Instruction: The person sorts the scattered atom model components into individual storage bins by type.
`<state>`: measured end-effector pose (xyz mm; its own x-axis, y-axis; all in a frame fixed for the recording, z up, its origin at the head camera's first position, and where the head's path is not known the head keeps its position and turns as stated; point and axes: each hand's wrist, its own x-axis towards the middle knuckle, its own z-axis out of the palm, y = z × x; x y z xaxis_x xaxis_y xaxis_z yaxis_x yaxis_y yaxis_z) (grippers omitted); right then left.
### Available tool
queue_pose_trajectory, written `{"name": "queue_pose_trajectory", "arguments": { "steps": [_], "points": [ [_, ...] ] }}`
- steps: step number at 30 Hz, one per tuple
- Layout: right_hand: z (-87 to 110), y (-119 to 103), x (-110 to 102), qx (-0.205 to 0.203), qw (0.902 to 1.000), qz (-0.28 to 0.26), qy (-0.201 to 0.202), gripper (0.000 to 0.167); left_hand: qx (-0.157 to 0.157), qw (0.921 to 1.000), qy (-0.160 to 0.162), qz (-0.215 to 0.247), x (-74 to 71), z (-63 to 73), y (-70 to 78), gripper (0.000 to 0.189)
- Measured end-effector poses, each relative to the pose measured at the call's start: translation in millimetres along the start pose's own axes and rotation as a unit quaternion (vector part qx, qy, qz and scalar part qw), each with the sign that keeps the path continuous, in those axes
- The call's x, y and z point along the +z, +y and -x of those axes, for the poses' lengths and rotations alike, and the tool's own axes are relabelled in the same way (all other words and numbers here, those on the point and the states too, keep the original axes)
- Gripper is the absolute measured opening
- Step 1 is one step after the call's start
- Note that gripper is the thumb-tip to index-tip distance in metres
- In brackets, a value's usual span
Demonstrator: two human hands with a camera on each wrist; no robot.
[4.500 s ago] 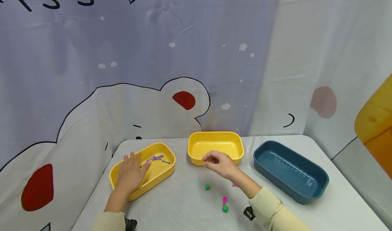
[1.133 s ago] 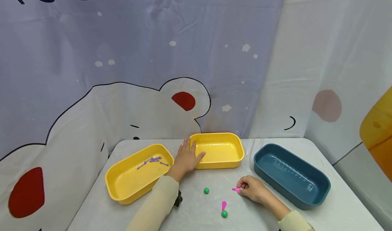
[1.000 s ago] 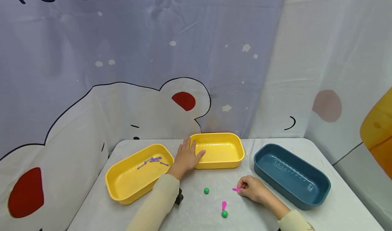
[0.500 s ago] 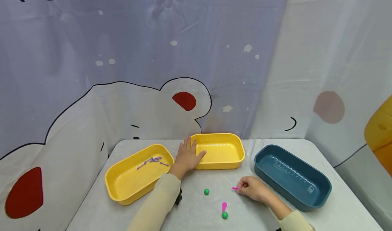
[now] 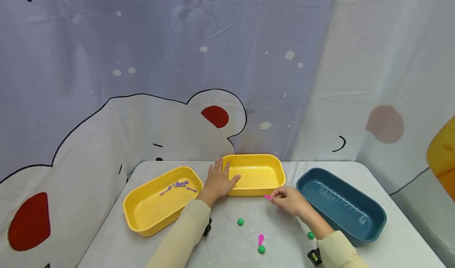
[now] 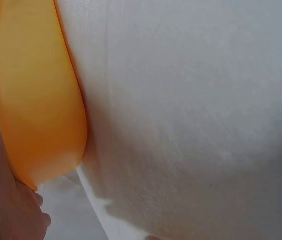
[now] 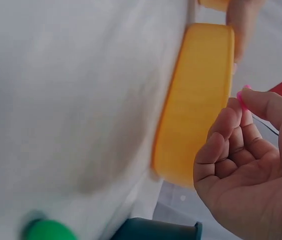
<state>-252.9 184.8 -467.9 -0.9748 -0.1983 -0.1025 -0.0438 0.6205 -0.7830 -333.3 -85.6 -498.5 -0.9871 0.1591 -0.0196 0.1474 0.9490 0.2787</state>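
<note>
Head view, nearest first: we see a green ball (image 5: 261, 250) against a flat pink piece (image 5: 261, 238), then a second green ball (image 5: 311, 235) beside the blue bin (image 5: 341, 204) and a third green ball (image 5: 240, 222). The left yellow bin (image 5: 147, 210) contains purple sticks (image 5: 181, 184). Our right hand (image 5: 289, 201) pinches another pink piece (image 5: 267, 196) close to the middle yellow bin's (image 5: 256, 177) front rim; our left hand (image 5: 217, 182), fingers outstretched, rests on its left rim. Since the previous frame, the pinched piece has moved farther from us, and the second green ball has come into sight.
</note>
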Motion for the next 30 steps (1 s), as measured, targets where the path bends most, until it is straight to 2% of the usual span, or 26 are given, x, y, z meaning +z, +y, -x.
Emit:
{"name": "queue_pose_trajectory", "arguments": {
  "steps": [14,22,30],
  "points": [
    [-38.1,-24.9,-2.2,0.012,0.9984,-0.054,0.014,0.012,-0.002,1.0,-0.005,0.003,-0.7,3.7,-3.8,0.086],
    [-65.1,-37.8,-7.9,0.019,0.9979,-0.058,0.021,0.014,-0.007,0.9999,-0.007,-0.007,-2.7,2.2,-0.8,0.087],
    [-83.1,-41.7,-10.5,0.027,0.9966,-0.074,0.024,0.016,-0.008,0.9999,0.0,-0.007,-2.0,1.4,3.5,0.084]
  ]
}}
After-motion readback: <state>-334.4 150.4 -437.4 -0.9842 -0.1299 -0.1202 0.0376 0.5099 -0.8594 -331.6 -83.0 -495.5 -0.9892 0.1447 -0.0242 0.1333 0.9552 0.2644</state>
